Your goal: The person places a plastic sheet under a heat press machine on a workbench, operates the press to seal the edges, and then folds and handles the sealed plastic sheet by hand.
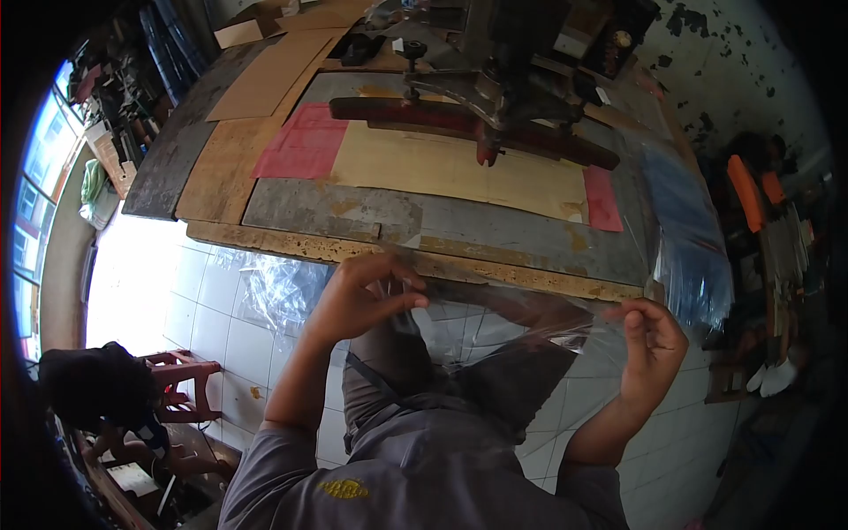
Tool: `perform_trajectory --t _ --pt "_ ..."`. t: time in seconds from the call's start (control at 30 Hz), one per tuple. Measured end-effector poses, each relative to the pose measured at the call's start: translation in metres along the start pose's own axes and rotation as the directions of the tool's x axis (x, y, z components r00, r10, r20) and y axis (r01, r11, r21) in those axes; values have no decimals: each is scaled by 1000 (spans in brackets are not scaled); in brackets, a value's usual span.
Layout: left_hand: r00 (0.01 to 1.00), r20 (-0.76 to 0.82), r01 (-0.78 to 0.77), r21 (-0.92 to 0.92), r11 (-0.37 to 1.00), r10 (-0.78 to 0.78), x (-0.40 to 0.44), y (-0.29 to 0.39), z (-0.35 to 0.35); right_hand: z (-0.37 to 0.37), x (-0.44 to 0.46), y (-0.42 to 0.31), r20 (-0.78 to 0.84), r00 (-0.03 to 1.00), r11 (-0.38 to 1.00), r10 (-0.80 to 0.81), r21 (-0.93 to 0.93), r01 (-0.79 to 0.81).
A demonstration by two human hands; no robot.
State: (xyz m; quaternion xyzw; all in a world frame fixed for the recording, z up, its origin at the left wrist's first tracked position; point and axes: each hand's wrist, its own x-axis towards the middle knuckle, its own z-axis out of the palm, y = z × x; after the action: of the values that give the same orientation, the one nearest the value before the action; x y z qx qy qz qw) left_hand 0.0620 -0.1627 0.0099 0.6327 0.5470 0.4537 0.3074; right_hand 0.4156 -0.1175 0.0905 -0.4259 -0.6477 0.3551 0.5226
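Observed one clear plastic film (477,336), creased, stretched just below the front edge of the tabletop (305,208), above two trousered legs (375,389). Counted two hands on it: left hand (371,291) just left of the middle of the front edge, fingers pinching one end; right hand (652,340) by the front right corner, fingers pinching the other. Noted along the front edge one wooden strip (495,276), scuffed and pitted. Across the middle of the tabletop, found one long yellow sheet (442,168) between two red patches (302,141), the left one larger in view. Above these, saw one red bar (389,111) on one dark metal frame (495,93); cannot tell whether touching. Toward the far left corner, recorded one flat cardboard sheet (274,79) and one open box (252,31). At the right edge, found blue plastic (685,230) in a heap, layers uncountable. Below the front edge, toward its left end, noted one crumpled clear bundle (284,291). On the tiled floor (238,340), counted one red stool (208,389).
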Motion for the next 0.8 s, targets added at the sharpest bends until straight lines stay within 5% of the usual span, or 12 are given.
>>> perform_trajectory --t 0.2,0.27,0.33,0.43,0.53,0.8 --pt "907 -263 -287 181 941 328 22 -2 -4 -16 6 3 -35 999 994 10 -111 -14" --pt "926 -261 -269 52 962 273 23 -2 0 -19 5 5 -54 998 992 27 -125 -34" --pt "993 -114 -66 -308 949 32 23 -6 4 -22 5 8 -86 996 989 35 -139 -47" --pt "998 -22 46 -337 940 -57 26 -3 7 -29 5 15 -131 991 991 38 -123 -55" --pt "999 -40 2 -593 805 -32 28 2 16 -33 4 19 -156 983 992 100 -64 -111" --pt "1000 18 2 -448 894 7 33 24 2 -43 -4 61 -96 960 963 262 95 -253"
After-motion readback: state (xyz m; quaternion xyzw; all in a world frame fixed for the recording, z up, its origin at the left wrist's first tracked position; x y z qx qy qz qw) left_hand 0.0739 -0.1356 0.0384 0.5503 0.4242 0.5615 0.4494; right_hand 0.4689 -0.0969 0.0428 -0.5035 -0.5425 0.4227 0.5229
